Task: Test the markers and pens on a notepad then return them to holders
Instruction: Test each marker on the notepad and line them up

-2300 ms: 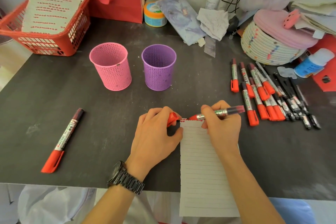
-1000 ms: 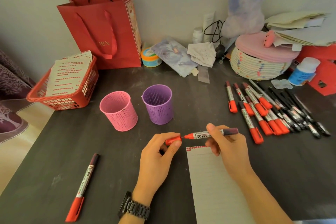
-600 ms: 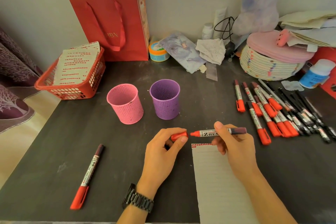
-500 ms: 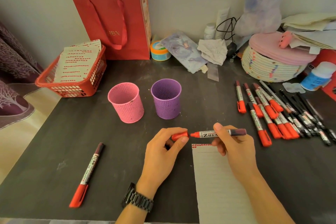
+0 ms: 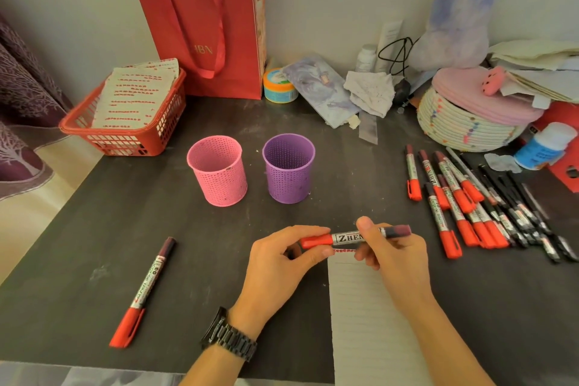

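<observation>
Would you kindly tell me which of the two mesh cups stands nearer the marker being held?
The purple cup: it stands to the right of the pink cup, closer to the held marker.

Left hand (image 5: 282, 263) and right hand (image 5: 398, 257) sit close together, fingers pinching.

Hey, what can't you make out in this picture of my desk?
Head view:
- Label on the marker after "ZHEN": the right hand covers it.
- Lower end of the notepad: cut off by the bottom edge.
- Print on the black pens: too small.
- Floor of the purple holder: mostly hidden by its near wall.
</observation>
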A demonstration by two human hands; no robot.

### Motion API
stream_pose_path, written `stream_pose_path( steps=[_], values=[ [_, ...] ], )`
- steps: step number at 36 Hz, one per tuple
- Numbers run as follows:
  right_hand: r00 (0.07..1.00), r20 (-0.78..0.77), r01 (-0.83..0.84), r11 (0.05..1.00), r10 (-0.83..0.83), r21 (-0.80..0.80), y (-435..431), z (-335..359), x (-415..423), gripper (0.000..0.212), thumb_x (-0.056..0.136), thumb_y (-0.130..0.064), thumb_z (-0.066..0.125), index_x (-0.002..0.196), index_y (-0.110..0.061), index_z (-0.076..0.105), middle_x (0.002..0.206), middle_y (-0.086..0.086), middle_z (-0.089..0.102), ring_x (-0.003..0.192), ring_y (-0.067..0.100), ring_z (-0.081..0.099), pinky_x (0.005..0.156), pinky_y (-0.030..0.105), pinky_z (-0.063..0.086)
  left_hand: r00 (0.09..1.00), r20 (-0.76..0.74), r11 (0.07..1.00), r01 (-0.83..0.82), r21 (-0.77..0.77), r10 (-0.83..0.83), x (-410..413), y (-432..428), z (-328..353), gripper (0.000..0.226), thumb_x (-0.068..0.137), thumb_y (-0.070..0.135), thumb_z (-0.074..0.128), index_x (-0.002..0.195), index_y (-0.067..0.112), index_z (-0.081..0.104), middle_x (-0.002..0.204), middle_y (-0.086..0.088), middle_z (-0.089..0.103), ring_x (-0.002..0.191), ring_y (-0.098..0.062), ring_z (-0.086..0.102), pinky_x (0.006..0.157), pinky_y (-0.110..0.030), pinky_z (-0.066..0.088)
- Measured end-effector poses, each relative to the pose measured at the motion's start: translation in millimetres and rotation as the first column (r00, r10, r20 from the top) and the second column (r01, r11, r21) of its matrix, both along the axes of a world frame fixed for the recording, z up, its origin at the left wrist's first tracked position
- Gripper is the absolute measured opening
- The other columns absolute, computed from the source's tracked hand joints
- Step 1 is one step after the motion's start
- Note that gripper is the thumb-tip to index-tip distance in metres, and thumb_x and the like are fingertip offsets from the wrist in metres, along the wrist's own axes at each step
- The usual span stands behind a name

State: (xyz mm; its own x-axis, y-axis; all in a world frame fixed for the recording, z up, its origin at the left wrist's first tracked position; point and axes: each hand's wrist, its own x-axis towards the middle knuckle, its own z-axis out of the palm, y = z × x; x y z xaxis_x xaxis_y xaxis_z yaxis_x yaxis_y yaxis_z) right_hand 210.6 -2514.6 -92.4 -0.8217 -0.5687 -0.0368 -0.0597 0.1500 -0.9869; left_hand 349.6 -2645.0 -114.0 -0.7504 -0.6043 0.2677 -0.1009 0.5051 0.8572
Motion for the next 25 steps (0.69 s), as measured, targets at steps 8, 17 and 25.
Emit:
stream_pose_path(
  steps=[8,17,25],
  values=[
    [0.999,0.040,-0.030,0.997,0.033,-0.069,0,12,2,0.038,0.071,-0.064,0.066,0.069,-0.027,0.077,0.058,0.005,0.069,0.047,0.005,0.057,0.049,0.014,0.047,0.999,-0.027,0.995,0.016,-0.097,-0.018,-1,-2,19,0.028,0.083,0.055,0.064,0.111,0.060,0.061,0.097,0.025,0.067,0.084,-0.014,0.064,0.070,-0.019,0.051],
    [0.972,0.227,-0.010,0.978,0.058,-0.208,10,33,9,0.045,0.072,-0.058,0.071,0.072,-0.013,0.078,0.054,0.006,0.061,0.044,0.011,0.049,0.045,0.020,0.042,0.996,-0.056,0.972,0.061,-0.227,-0.076,-4,3,59,0.030,0.085,0.046,0.066,0.115,0.044,0.067,0.094,0.022,0.064,0.082,-0.012,0.062,0.068,-0.011,0.047],
    [0.929,0.269,-0.173,0.941,0.254,-0.293,42,52,1,0.035,0.080,-0.045,0.070,0.091,-0.012,0.076,0.067,0.011,0.064,0.047,0.014,0.048,0.042,0.021,0.039,0.985,0.065,0.979,0.168,-0.119,-0.161,1,-3,84,0.026,0.082,0.042,0.070,0.107,0.036,0.074,0.093,0.023,0.066,0.087,-0.011,0.063,0.067,-0.012,0.046]
  ],
)
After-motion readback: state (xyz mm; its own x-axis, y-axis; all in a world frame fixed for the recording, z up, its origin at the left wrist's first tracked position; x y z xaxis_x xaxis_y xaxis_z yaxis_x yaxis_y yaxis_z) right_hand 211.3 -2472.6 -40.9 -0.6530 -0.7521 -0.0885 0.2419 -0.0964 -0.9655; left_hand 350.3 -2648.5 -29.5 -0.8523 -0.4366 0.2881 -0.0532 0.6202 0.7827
